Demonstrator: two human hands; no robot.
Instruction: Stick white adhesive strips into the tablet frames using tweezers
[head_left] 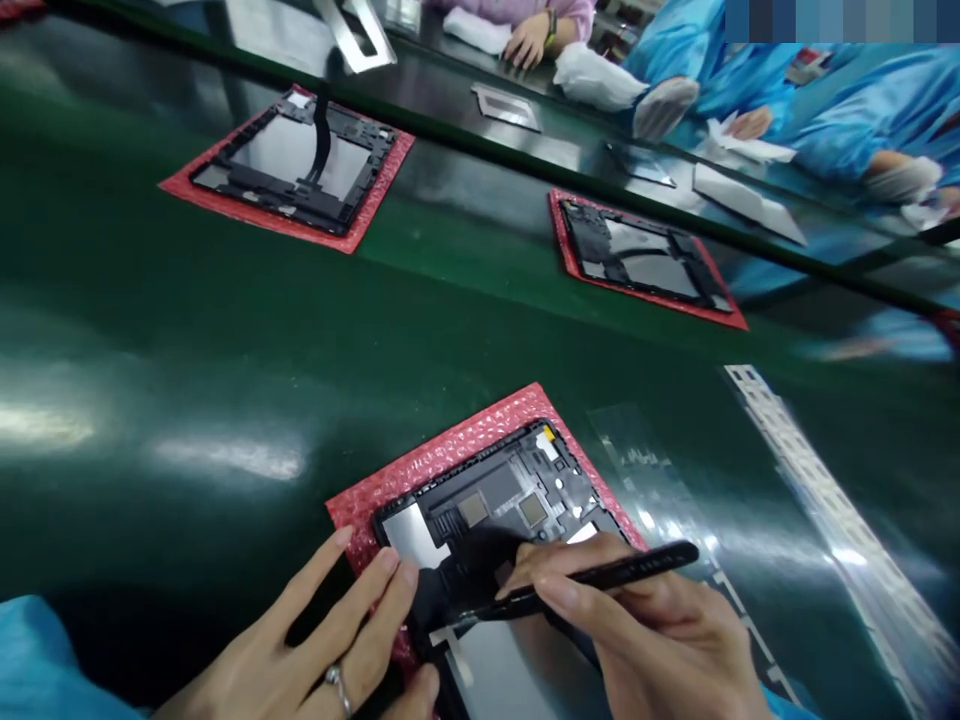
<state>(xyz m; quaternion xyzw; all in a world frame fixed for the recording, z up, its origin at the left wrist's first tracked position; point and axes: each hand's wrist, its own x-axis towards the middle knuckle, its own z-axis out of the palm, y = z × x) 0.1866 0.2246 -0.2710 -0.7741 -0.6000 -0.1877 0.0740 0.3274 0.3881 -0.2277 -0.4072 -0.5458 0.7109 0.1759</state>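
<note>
An opened tablet (491,485) with its inner parts showing lies at the bottom centre on a red bubble-wrap sheet (465,440). My right hand (660,630) grips black tweezers (637,568), whose tips point left over the tablet's lower left part, near small pale strips (459,650). What the tips touch, if anything, cannot be made out. Spread fingers of my left hand (337,640) rest along the tablet's left edge and on the wrap; a ring is on one finger. Part of the tablet is hidden by my right hand.
Two more opened tablets (300,165) (645,255) lie on red wrap across the green surface (225,330). Strips of white pieces on clear film (825,500) lie at right. Beyond a dark rail, co-workers' hands (529,42) and blue sleeves (855,125) are near white pouches and a metal frame.
</note>
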